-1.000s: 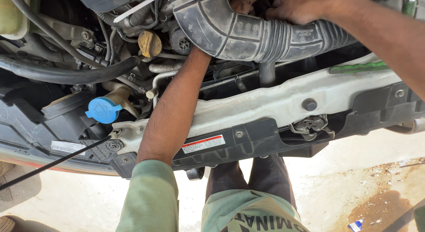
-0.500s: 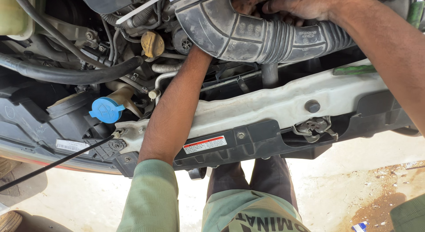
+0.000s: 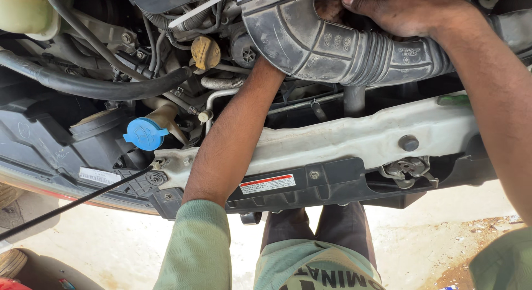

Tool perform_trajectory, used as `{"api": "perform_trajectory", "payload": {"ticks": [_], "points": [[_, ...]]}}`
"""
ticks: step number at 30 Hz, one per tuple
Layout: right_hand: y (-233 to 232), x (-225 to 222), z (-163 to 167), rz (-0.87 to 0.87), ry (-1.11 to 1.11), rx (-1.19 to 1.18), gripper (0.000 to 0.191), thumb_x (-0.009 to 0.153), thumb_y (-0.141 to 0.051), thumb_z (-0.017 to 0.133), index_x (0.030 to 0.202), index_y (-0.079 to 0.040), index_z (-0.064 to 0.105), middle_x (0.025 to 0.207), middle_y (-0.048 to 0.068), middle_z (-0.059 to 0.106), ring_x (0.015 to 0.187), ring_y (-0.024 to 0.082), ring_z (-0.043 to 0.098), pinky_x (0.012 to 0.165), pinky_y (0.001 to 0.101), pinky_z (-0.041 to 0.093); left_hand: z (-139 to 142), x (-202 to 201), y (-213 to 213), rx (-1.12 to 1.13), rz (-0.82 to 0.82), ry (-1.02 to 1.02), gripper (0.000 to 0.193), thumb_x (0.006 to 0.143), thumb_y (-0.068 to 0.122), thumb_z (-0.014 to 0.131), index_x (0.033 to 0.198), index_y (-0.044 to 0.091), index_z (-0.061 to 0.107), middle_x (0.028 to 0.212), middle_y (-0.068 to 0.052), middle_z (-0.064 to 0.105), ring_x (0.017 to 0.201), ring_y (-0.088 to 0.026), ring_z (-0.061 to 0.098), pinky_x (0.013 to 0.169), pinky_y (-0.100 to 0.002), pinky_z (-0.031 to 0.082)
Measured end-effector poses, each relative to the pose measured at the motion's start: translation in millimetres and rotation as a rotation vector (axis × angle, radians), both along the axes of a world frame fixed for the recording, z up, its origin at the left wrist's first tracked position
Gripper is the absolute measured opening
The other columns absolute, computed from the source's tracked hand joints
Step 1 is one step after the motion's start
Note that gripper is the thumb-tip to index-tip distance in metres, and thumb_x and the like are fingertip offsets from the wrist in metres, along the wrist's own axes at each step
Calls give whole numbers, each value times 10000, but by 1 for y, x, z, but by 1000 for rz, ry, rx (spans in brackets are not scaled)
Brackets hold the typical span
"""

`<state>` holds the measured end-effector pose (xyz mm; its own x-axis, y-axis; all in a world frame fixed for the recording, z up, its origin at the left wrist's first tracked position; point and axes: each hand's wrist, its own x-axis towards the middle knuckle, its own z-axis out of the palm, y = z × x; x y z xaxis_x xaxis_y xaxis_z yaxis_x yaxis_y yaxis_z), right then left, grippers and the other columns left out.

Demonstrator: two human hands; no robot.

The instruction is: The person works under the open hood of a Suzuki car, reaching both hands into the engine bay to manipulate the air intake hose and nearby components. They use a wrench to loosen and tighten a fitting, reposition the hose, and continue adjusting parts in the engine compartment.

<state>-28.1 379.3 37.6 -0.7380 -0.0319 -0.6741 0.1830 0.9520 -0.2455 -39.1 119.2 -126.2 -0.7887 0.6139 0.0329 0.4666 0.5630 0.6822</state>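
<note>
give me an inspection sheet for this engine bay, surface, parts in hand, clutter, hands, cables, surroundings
surface: pale front crossmember spans the open bay, with a black plastic cover below it.
job's things: ribbed black intake duct, running across the top of the bay.
clutter: blue reservoir cap; yellow filler cap.
hands: right hand lies on top of the duct, its grip not clear; left forearm reaches under the duct, hand hidden.
cables: thick black hose; thin black prop rod.
surroundings: pale concrete floor; edge of a tyre, lower left.
</note>
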Motion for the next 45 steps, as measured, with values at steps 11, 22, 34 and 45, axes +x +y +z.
{"api": "perform_trajectory", "payload": {"ticks": [11, 22, 34, 45], "points": [[14, 2, -15, 196, 143, -64, 431, 992, -495, 702, 1014, -75, 799, 758, 133, 727, 586, 253, 683, 602, 434, 571, -6, -6, 17, 4, -25, -21, 618, 947, 452, 782, 1419, 147, 524, 849, -37, 636, 704, -118, 595, 591, -283, 509], [6, 9, -8, 242, 303, 91, 623, 789, -621, 856, 882, -14, 751, 622, 123, 673, 540, 254, 663, 562, 411, 581, -11, -12, 45, 19, -29, -33, 609, 948, 446, 780, 1414, 145, 529, 853, -38, 639, 708, -118, 598, 594, -283, 511], [12, -1, -22, 168, -37, 18, 716, 1019, -671, 560, 761, -36, 769, 558, 137, 663, 518, 230, 633, 596, 451, 520, -11, -14, 49, 27, -27, -42, 599, 951, 440, 778, 1409, 143, 534, 858, -39, 643, 712, -119, 602, 598, -283, 514], [7, 1, -12, 252, 12, 191, 738, 951, -718, 519, 820, -36, 772, 581, 150, 656, 542, 264, 650, 592, 443, 566, -8, -8, 27, 10, 10, -52, 589, 952, 435, 776, 1405, 142, 538, 862, -40, 646, 717, -119, 605, 601, -283, 517]]}}
